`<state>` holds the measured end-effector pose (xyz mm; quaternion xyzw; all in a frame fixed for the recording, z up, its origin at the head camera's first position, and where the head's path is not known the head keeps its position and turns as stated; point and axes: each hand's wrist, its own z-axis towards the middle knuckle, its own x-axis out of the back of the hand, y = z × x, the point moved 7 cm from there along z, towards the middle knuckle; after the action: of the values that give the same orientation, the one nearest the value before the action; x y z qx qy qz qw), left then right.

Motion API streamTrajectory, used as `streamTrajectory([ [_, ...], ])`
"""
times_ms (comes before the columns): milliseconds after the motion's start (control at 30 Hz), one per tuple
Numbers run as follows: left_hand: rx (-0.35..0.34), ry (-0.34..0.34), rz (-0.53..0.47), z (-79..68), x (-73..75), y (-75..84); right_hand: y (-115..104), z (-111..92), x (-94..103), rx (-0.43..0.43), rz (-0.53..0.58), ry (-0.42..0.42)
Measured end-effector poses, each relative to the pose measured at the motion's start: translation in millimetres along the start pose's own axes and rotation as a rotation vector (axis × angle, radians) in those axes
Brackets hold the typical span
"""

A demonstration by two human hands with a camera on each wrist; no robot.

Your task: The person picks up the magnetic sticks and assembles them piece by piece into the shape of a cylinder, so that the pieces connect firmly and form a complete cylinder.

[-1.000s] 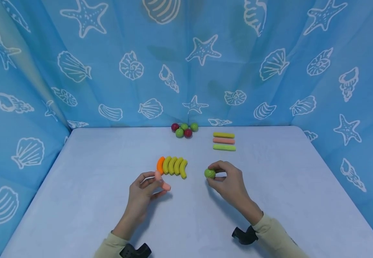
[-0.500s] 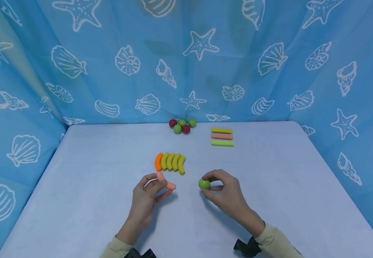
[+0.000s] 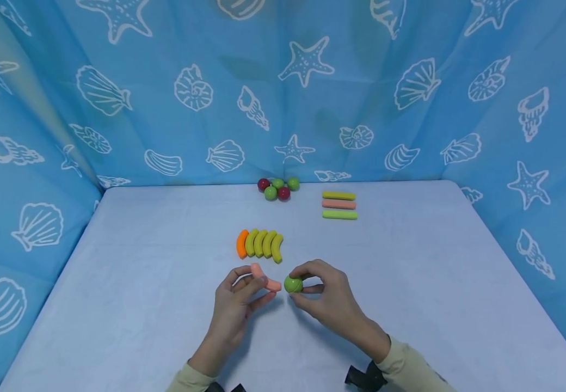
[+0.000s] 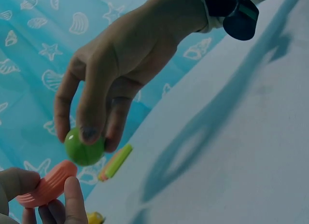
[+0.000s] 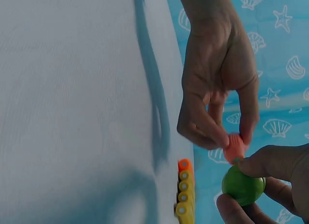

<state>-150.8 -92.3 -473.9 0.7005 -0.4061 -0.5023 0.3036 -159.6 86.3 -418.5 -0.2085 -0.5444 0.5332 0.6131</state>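
Observation:
My left hand (image 3: 233, 306) pinches a salmon-pink curved rod (image 3: 266, 280), ridged along its middle, between thumb and fingers. My right hand (image 3: 329, 296) grips a shiny green ball (image 3: 293, 284) by thumb and fingertips. Both hands are raised over the table, and their shadows fall below. Rod and ball face each other closely, with a narrow gap in the head view. In the left wrist view the ball (image 4: 84, 147) is just above the rod's end (image 4: 67, 169). The right wrist view shows the rod (image 5: 234, 147) partly behind the ball and the right thumb.
Beyond the hands lies a row of curved rods, one orange (image 3: 242, 244) and several yellow (image 3: 259, 243), with grey discs at their ends. Red and green balls (image 3: 270, 193) cluster at the back edge. Three straight rods (image 3: 339, 204) lie at back right. A blue shell-print curtain (image 3: 175, 120) surrounds the white table (image 3: 116, 283).
My left hand has carried the pink curved rod to the right. The right hand has brought the green ball left and a little nearer the front, so the two pieces are now close together.

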Motion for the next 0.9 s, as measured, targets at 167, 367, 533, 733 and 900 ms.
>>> streamTrajectory([
  [167,0.012,0.011,0.007,0.6,-1.9,-3.5,-2,0,-3.4,-0.031,-0.019,-0.007],
  [367,0.016,0.023,0.027,1.3,-0.8,-5.3,0,-2,-5.5,-0.055,-0.025,-0.003],
  [533,0.02,0.029,0.032,1.2,1.3,-6.4,1,-3,-7.5,-0.052,0.016,-0.001],
  [733,0.041,0.043,0.041,1.0,4.1,-9.3,3,-4,-9.2,-0.052,0.02,0.006],
  [900,0.055,0.046,0.035,0.4,6.2,-10.4,3,-4,-11.0,-0.045,0.028,0.009],
])
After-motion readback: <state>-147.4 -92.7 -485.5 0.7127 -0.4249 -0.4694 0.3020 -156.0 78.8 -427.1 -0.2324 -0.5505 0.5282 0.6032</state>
